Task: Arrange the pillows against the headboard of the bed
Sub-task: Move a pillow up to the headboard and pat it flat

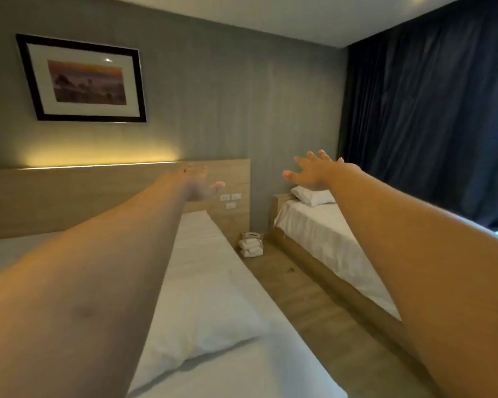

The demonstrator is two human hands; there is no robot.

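Both my arms stretch forward over a white bed (242, 369). My left hand (200, 182) is blurred, fingers spread, in front of the wooden headboard (69, 193), holding nothing. My right hand (314, 170) is also open with fingers apart, raised above the gap between the beds. A white pillow (202, 308) lies flat on the near bed below my left forearm, apart from the headboard. A second white pillow (312, 195) rests at the head of the smaller bed (328, 239) on the right.
A stack of folded white towels (250, 244) sits on the wooden floor (314, 311) between the beds. Wall sockets (230, 198) are set in the headboard. A framed picture (82, 81) hangs above. Dark curtains (429, 124) cover the right wall.
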